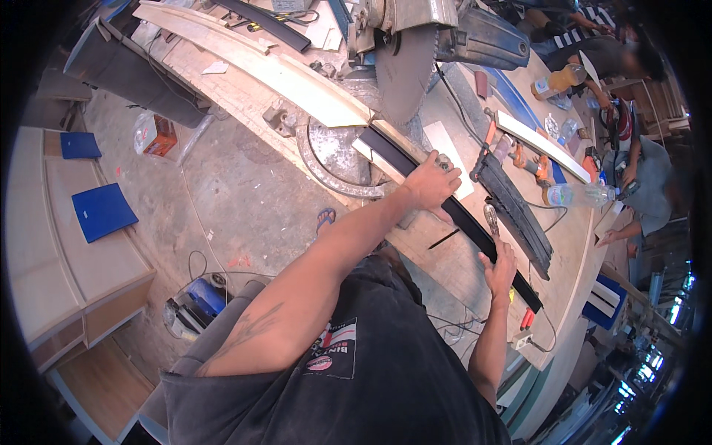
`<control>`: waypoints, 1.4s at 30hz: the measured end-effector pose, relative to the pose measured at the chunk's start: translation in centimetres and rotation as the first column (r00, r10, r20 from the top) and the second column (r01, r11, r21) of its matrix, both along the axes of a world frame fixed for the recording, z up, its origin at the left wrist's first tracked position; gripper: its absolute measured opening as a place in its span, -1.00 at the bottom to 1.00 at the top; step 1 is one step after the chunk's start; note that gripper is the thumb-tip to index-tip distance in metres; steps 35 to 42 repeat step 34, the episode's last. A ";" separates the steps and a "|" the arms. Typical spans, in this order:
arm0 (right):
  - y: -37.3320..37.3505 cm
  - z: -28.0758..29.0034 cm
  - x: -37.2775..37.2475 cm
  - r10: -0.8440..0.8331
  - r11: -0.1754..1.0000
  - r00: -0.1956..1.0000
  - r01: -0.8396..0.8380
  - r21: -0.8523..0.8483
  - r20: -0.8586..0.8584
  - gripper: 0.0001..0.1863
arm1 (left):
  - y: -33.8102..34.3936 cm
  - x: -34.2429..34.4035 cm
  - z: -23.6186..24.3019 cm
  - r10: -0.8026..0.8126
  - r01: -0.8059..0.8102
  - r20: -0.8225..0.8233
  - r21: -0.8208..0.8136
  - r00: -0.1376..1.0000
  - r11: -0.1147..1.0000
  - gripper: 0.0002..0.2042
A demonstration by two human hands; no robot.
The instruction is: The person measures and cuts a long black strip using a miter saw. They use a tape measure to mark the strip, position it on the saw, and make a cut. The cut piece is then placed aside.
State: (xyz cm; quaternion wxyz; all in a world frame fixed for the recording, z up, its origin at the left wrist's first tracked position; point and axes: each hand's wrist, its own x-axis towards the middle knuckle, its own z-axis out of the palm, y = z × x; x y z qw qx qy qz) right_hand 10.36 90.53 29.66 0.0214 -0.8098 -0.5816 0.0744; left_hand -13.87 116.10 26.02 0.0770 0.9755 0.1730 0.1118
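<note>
A long black strip (466, 220) lies slantwise along a wooden fence on the workbench. My left hand (434, 184) is closed over its middle, fingers curled across the strip and the fence. Farther down the strip, my right hand (502, 268) grips it, thumb on one side and fingers on the other. A small metal-ended tool (491, 219) lies just beyond my right fingertips; its kind I cannot make out. The strip's far end rests by the round metal turntable (337, 152) of a mitre saw, whose toothed blade (406, 74) stands raised above.
A pale board (311, 96) extends along the fence beyond the saw. To the right lie a dark, slotted bar (512, 211), an orange drill (535, 165) and plastic bottles (582, 195). A socket block (521, 340) sits near the bench corner. Other people (645, 178) work at the far right.
</note>
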 end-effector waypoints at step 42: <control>0.1 -0.6 0.0 -0.028 0.999 1.000 0.028 -0.034 -0.002 -0.25 | 0.4 0.9 -1.4 0.127 -0.105 0.116 -0.177 0.985 0.979 -0.17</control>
